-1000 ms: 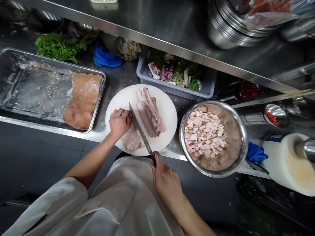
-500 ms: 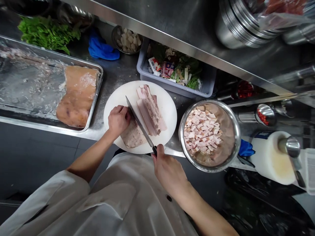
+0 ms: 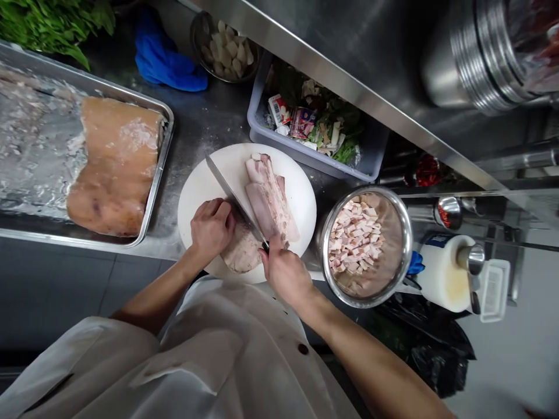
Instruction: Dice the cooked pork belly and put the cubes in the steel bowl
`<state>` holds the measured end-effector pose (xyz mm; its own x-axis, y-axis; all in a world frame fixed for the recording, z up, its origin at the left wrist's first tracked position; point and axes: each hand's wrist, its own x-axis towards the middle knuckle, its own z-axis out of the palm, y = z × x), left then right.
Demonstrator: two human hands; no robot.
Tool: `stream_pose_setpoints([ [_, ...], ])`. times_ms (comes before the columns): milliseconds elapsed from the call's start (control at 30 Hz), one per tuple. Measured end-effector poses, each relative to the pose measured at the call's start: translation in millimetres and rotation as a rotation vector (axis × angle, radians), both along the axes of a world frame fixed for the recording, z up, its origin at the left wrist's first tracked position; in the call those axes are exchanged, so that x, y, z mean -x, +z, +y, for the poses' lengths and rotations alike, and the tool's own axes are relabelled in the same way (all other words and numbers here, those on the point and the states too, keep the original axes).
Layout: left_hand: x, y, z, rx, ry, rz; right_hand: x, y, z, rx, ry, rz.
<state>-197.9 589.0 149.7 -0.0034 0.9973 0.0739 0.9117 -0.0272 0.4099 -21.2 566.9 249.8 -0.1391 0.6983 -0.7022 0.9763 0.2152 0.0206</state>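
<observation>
On the round white cutting board lies a block of pale cooked meat. My left hand presses on it with curled fingers, the fingertips close to the blade. My right hand is closed around the dark handle of a long kitchen knife. The blade slants along the block's cut side, its tip reaching past the meat over the bare board. Several long meat slices lie stacked to the right of the blade. How deep the edge sits in the meat cannot be seen.
Diced meat partly fills a steel bowl right of the board. A metal tray with a large skin-on slab stands left. Behind are a grey scrap bin, a bowl of pale chunks, a blue cloth and an overhanging steel shelf.
The knife and my right hand have moved forward, away from my body, so the tip reaches farther across the board. My left hand still holds the block. The camera view has shifted and tilted.
</observation>
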Motion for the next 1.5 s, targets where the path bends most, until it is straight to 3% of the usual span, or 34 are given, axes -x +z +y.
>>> stream_pose_setpoints([
  [100, -0.8, -0.2, -1.0, 0.02, 0.016, -0.024, 2.3, -20.2, 0.7, 0.015, -0.002, -0.005],
  [300, -0.7, 1.4, -0.6, 0.059, 0.029, -0.055, 15.2, -32.0, 16.9, -0.02, 0.018, 0.031],
  [467, -1.9, -0.6, -0.8, 0.018, 0.029, -0.014, 21.4, -51.6, 21.7, -0.029, -0.022, 0.083],
  [567, -3.7, -2.3, -1.1, 0.013, 0.038, 0.025, 21.2, -50.4, 22.3, -0.024, -0.021, 0.133],
  [667, -5.6, -2.2, -1.6, 0.03, 0.022, 0.054, 14.8, -32.6, 31.8, 0.043, 0.058, 0.203],
  [767, -7.7, -1.3, -1.9, 0.039, 0.024, 0.054, 15.4, -12.4, 73.0, -0.035, 0.182, 0.26],
  [867, -10.1, -0.2, -2.1, 0.052, 0.037, 0.018, 49.5, -10.8, 154.8, -0.28, 0.247, 0.395],
  [1000, -12.5, 2.5, -4.2, 0.068, 0.034, -0.042, 151.6, -46.7, 279.3, -0.336, 0.388, 0.529],
  [1100, -13.7, 2.8, -5.7, 0.073, 0.024, -0.049, 234.4, -81.1, 340.8, -0.326, 0.51, 0.537],
  [1200, -15.2, -0.8, -6.7, 0.041, 0.051, -0.058, 289.0, -106.7, 365.6, -0.253, 0.424, 0.45],
  [1333, -17.0, -6.6, -7.9, -0.027, 0.1, -0.069, 308.3, -124.1, 366.9, -0.168, 0.279, 0.405],
  [1400, -16.9, -6.6, -8.1, -0.029, 0.111, -0.07, 305.6, -121.0, 363.2, -0.182, 0.241, 0.424],
  [1500, -14.7, -3.1, -7.2, 0.018, 0.106, -0.074, 292.8, -96.6, 352.5, -0.249, 0.156, 0.494],
])
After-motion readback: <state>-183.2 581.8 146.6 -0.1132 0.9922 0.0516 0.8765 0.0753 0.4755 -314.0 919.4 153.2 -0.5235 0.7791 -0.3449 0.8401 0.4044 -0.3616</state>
